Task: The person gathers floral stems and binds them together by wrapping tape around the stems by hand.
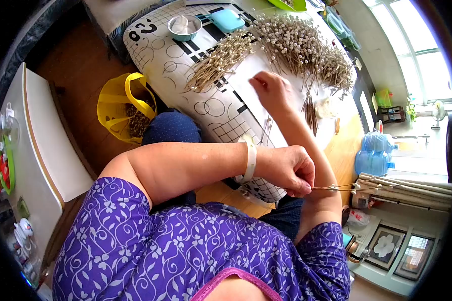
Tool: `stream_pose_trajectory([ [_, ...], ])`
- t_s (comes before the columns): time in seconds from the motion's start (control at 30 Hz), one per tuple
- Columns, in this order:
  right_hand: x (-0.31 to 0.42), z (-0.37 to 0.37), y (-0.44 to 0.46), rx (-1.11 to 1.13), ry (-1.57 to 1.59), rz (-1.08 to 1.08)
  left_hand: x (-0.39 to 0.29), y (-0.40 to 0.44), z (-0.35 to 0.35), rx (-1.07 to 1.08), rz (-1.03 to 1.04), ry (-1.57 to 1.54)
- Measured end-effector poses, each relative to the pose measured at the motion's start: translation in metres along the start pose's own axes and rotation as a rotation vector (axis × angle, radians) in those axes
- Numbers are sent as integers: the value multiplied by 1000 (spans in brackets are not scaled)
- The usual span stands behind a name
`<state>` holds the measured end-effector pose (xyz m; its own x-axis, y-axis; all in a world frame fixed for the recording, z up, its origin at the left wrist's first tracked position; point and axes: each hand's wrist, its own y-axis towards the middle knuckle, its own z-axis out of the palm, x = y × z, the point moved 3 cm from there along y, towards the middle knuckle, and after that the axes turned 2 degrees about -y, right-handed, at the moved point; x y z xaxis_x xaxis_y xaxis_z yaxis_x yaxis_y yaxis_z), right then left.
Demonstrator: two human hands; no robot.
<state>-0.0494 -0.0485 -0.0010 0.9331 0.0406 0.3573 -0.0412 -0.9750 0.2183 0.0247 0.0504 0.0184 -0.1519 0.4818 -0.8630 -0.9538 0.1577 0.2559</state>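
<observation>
My left hand [294,170], with a pale bangle on its wrist, is closed in a pinch on thin dried stems [356,187] with small white buds. The stems stick out to the right, across my right forearm. My right hand [275,91] is raised over the table, near the dried bunches. Its fingers look bent but are blurred, and whether they hold anything cannot be made out. A large bunch of dried stems with white buds [299,42] lies at the back of the table, and a smaller bunch [218,60] lies left of it.
The table [216,108] has a black-and-white patterned cover. On it are a bowl with white contents [184,27] and a light blue case [227,20]. A yellow bag [113,108] with dark bits inside stands left of my knee. Blue water bottles [374,154] are at the right.
</observation>
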Motion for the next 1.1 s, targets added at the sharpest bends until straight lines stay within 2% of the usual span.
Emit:
stream_pose_trajectory([
  [0.03, 8, 7, 5, 101, 52, 160, -2, -1, 0, -12, 14, 0],
  [0.1, 8, 34, 16, 200, 118, 196, -3, -2, -2, -18, -9, -10],
  [0.23, 16, 43, 21, 199, -13, 181, -5, -3, -3, -10, 12, -64],
  [0.3, 10, 38, 23, 315, 5, 194, -7, -5, -3, -16, 20, -55],
  [0.5, -6, 22, 20, 388, -132, 248, -14, -7, -3, -22, 43, -21],
  [0.57, -13, 16, 22, 441, 104, 416, -14, -7, -3, -14, 37, -24],
  [0.63, -12, 3, 33, 428, 14, 363, -13, -7, -5, -14, 33, -24],
  [0.7, -8, -12, 43, 421, -119, 218, -9, -5, -5, 12, 74, -79],
  [0.73, -5, -21, 45, 296, -242, 58, -8, -4, -4, 19, 71, -82],
  [0.77, 2, -31, 39, 199, -259, 15, -10, -4, -3, -6, 61, -76],
  [0.83, 7, -44, 24, 166, -434, -189, -12, -5, -5, -32, 51, -64],
  [0.87, 12, -52, 19, 165, -437, -194, -11, -5, -5, -12, 54, -77],
  [0.93, 11, -65, 2, 422, 17, 176, -8, -4, -4, 33, 34, -52],
  [0.97, 9, -68, -7, 418, 17, 190, -6, -3, -1, 46, 28, -58],
  [1.03, 4, -72, -13, 388, 322, 335, -6, -3, -1, 24, 2, -61],
  [1.07, -10, -63, -12, 297, 433, 292, -5, -3, -2, 21, 6, -60],
  [1.1, -14, -59, -11, 296, 434, 297, -2, -1, -1, 31, 5, -76],
])
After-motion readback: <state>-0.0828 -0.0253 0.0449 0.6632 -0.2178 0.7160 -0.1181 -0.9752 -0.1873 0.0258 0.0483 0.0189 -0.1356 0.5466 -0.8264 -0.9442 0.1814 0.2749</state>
